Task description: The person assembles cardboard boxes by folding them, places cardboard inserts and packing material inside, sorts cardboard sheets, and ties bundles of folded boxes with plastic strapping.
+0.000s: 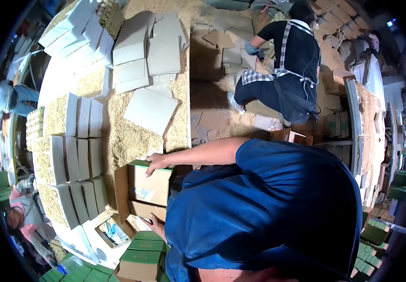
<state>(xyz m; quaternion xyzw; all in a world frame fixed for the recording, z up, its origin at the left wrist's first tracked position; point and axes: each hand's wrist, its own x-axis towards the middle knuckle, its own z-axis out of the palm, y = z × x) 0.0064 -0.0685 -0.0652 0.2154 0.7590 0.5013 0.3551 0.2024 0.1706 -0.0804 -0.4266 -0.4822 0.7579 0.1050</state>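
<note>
An open-topped brown cardboard box (130,183) with green outer faces is tilted between my two hands. Its inside shows, with a small white printed patch with blue and green marks (144,194); I cannot tell whether it is a leaflet or a label. My right hand (157,164) is closed on the far green-edged side, thumb reaching inside. Beneath, my left hand (155,225) holds the near side, its fingers partly hidden by my blue sleeve. Close to my left hand are closed green-topped boxes (142,254) and an open box with blue-and-white printed items (114,232).
Stacked white-sided blocks (78,160) stand at left, beside flat grey cardboard sheets (151,113) on a straw-coloured surface. A person in a checked apron (292,70) crouches at upper right. Another person (27,216) is at lower left. More green boxes (374,232) lie at right.
</note>
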